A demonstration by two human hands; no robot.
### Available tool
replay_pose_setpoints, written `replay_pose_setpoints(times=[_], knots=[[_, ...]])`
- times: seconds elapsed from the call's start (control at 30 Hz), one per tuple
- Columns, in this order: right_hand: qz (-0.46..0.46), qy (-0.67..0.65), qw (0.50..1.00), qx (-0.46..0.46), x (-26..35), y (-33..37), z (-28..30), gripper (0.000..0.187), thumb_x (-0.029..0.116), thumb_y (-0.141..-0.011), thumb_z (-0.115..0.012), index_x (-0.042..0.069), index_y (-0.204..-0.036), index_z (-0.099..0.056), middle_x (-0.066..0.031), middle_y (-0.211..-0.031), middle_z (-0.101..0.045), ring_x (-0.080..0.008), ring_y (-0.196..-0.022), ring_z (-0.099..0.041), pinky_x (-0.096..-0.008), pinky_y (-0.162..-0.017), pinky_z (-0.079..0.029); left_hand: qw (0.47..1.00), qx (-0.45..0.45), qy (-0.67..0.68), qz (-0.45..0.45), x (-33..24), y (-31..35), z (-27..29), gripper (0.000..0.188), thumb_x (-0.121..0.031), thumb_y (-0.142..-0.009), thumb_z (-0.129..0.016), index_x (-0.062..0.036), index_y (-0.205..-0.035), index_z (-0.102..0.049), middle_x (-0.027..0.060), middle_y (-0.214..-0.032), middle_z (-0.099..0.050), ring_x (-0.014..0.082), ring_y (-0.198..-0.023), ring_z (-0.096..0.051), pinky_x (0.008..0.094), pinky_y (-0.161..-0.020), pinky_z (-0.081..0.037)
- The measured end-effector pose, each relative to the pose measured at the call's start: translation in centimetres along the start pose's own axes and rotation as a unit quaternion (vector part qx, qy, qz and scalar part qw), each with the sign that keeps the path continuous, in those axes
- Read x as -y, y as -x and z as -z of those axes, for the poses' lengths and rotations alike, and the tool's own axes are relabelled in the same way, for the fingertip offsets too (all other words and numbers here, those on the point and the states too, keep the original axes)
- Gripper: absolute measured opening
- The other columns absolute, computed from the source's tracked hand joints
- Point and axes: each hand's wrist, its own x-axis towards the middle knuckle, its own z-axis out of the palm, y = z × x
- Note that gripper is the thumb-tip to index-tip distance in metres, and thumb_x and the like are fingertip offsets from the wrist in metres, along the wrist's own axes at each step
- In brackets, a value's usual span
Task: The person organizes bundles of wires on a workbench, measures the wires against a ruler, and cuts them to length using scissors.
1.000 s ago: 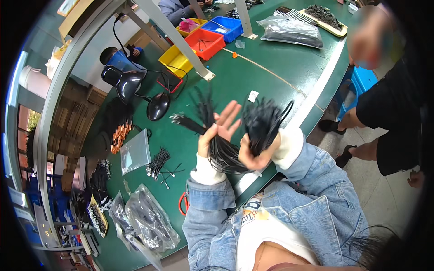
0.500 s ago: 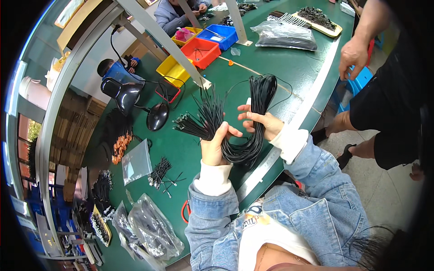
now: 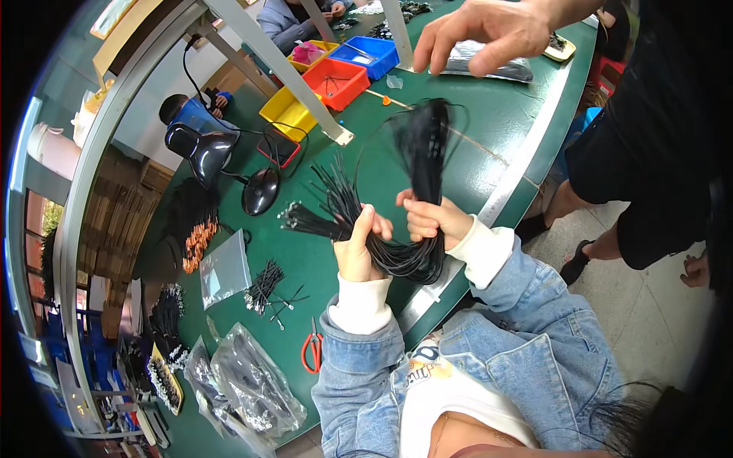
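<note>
Your left hand point(image 3: 360, 248) and right hand point(image 3: 434, 220) are gripping a black cable bundle point(image 3: 405, 261), sagging between them above the green table point(image 3: 475, 182). A black lamp point(image 3: 211, 159) is standing left of your grip; tiled floor point(image 3: 641, 309) is showing to its right.

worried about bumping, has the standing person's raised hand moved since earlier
Yes, that raised hand went left, from right of the green table to over it.

your left forearm point(image 3: 357, 355) points nearly straight ahead, left hand point(image 3: 354, 250) curled, thumb raised; your right forearm point(image 3: 527, 275) slants inward, right hand point(image 3: 437, 220) near the left, fingers point(image 3: 421, 222) folded into a grip.
</note>
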Motion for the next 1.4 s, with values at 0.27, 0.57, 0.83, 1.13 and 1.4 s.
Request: replay_pose_setpoints(times=[0.27, 0.57, 0.83, 1.13, 1.4], knots=[[-0.004, 0.104, 0.994, -0.007, -1.3, 0.2, 0.4, 0.019, 0.015, -0.084, -0.053, 0.007, -0.098, -0.044, 0.0031, -0.060, -0.037, -0.0067, -0.051, -0.039, -0.0248, -0.057, -0.040, 0.997, 0.003, -0.078, 0.022, -0.1, -0.5, 0.3, 0.023, -0.011, -0.080, -0.056, 0.0000, -0.100, -0.052, 0.0122, -0.101, -0.055, 0.0231, -0.094, -0.053, 0.0356, -0.083, -0.039], [0.106, -0.202, 0.969, 0.092, 1.6, -0.7, 3.7, 0.015, 0.018, -0.087, -0.047, 0.004, -0.088, -0.051, 0.0019, -0.063, -0.042, -0.0073, -0.059, -0.042, -0.0212, -0.062, -0.039, 0.984, 0.087, 0.080, 0.132, 0.8, -0.7, 1.5, 0.035, -0.020, -0.082, -0.052, -0.0007, -0.111, -0.046, 0.0166, -0.108, -0.053, 0.0283, -0.105, -0.048, 0.0410, -0.090, -0.036], [0.118, -0.180, 0.976, -0.017, 4.2, -2.7, 3.8, 0.026, 0.022, -0.087, -0.047, 0.002, -0.104, -0.045, -0.0052, -0.087, -0.048, -0.0158, -0.086, -0.043, -0.0307, -0.079, -0.037, 0.976, 0.069, 0.060, 0.198, 1.0, 0.9, 3.9, 0.033, -0.022, -0.084, -0.050, -0.0005, -0.110, -0.048, 0.0139, -0.108, -0.053, 0.0228, -0.104, -0.048, 0.0352, -0.086, -0.035], [0.214, -0.176, 0.947, -0.165, 4.8, -3.7, 3.2, 0.037, 0.027, -0.086, -0.048, 0.000, -0.111, -0.044, -0.0139, -0.108, -0.052, -0.0242, -0.105, -0.048, -0.0385, -0.092, -0.038, 0.982, 0.031, -0.112, 0.146, -0.4, 4.9, 6.4, 0.034, -0.019, -0.085, -0.048, 0.0011, -0.112, -0.045, 0.0162, -0.100, -0.056, 0.0271, -0.097, -0.053, 0.0371, -0.081, -0.040], [0.183, -0.195, 0.960, -0.089, 4.5, -2.9, 1.7, 0.029, 0.023, -0.080, -0.060, 0.007, -0.103, -0.051, -0.0056, -0.105, -0.054, -0.0188, -0.102, -0.049, -0.0337, -0.090, -0.039, 0.989, 0.061, -0.074, 0.110, -0.5, 6.5, 7.5, 0.022, -0.012, -0.085, -0.047, 0.0021, -0.100, -0.052, 0.0126, -0.083, -0.059, 0.0226, -0.079, -0.058, 0.0334, -0.076, -0.045]])
